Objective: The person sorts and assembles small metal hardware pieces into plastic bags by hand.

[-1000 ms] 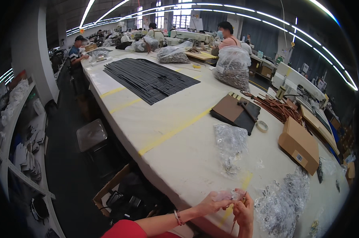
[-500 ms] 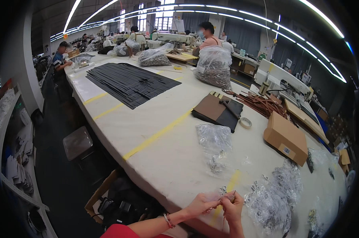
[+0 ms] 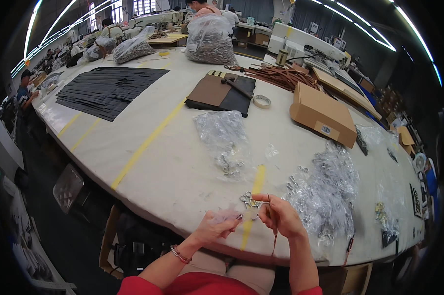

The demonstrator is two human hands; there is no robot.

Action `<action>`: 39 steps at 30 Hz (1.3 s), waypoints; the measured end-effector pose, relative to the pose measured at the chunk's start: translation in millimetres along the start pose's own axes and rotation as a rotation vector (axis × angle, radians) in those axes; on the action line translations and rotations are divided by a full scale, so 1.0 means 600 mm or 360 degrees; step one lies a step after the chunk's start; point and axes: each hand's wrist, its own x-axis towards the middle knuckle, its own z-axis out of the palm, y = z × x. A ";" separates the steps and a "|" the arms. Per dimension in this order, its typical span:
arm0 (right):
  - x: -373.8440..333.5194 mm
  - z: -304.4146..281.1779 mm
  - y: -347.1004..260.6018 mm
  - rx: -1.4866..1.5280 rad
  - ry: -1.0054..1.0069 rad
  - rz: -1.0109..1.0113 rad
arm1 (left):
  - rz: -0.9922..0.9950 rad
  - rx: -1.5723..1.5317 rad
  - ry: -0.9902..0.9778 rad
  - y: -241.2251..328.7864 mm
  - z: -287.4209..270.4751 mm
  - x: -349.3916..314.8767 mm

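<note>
My left hand [image 3: 216, 228] is closed on a small crumpled clear plastic bag [image 3: 227, 215], with a bit of metal showing at its fingertips. To its right, my right hand [image 3: 285, 219] stretches its index finger toward the left while the other fingers curl in. A thin brown strip [image 3: 274, 243] hangs from those curled fingers, past the table edge. Just beyond my hands lie several loose metal snap hooks [image 3: 247, 198]. A heap of small clear bags [image 3: 330, 191] with metal pieces lies right of my right hand.
A larger clear bag of metal hooks [image 3: 224, 142] lies ahead. Farther off are a hammer [image 3: 237, 88] on dark sheets, a tape roll [image 3: 262, 102], a cardboard box [image 3: 322, 114], brown straps [image 3: 276, 74] and black strips [image 3: 111, 91]. Other people work at the far side.
My hands have moved apart; the small bag stays in my left hand, and the brown strip hangs from my right. The head view has shifted right and down.
</note>
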 end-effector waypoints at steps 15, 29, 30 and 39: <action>-0.002 0.046 0.023 -0.0246 -0.0244 0.0226 | 0.0371 0.0153 0.0415 -0.039 0.023 0.010; -0.009 0.056 0.019 -0.1922 0.0433 -0.0428 | 0.0006 -0.0075 0.0310 -0.006 0.028 0.013; -0.014 0.051 0.006 -0.1868 0.0328 -0.0063 | -0.0035 -0.0135 0.0280 -0.009 0.021 0.014; 0.002 0.025 0.049 -0.0778 0.0068 -0.0055 | -0.0162 -0.0288 0.0061 -0.008 0.019 0.014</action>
